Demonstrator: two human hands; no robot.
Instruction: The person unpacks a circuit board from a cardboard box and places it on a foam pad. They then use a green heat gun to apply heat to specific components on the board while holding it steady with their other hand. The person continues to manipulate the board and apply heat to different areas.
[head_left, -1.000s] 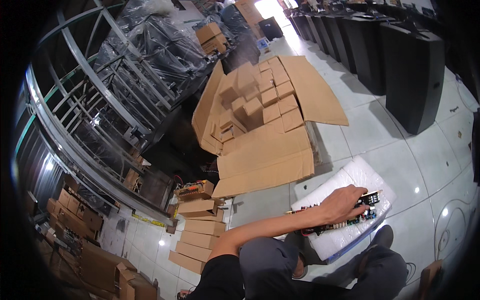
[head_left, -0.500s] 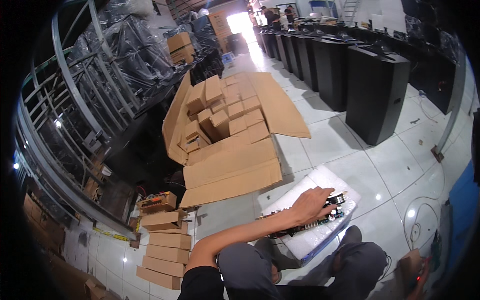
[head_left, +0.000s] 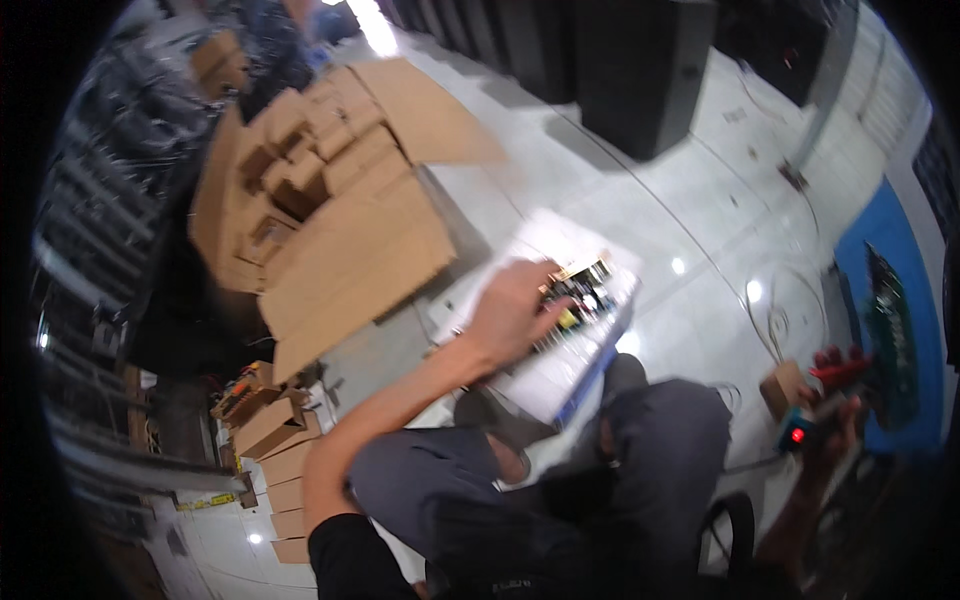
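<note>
My left hand (head_left: 515, 308) rests on a populated circuit board (head_left: 588, 292), fingers and thumb spread over its near end. The board lies on a white foam block (head_left: 540, 385) with a blue lower side, on the floor before my knees. Off to the right, my right hand (head_left: 845, 432) is closed round a teal-and-black hand tool (head_left: 795, 430) with a glowing red light; blur hides its exact kind. Close to that hand are a red object (head_left: 838, 368) and a small brown block (head_left: 783, 390).
A large open carton (head_left: 365, 270) full of small cardboard boxes stands ahead on the left. Several small cartons (head_left: 285, 467) line the floor at my left. Tall black cabinets (head_left: 645, 80) stand ahead. At right are a blue surface (head_left: 925, 390), a green packet (head_left: 890, 330) and a loose cable (head_left: 775, 320).
The view has swung down and to the right. My right hand with the teal-and-black tool has come further into sight. My left hand stays on the circuit board.
</note>
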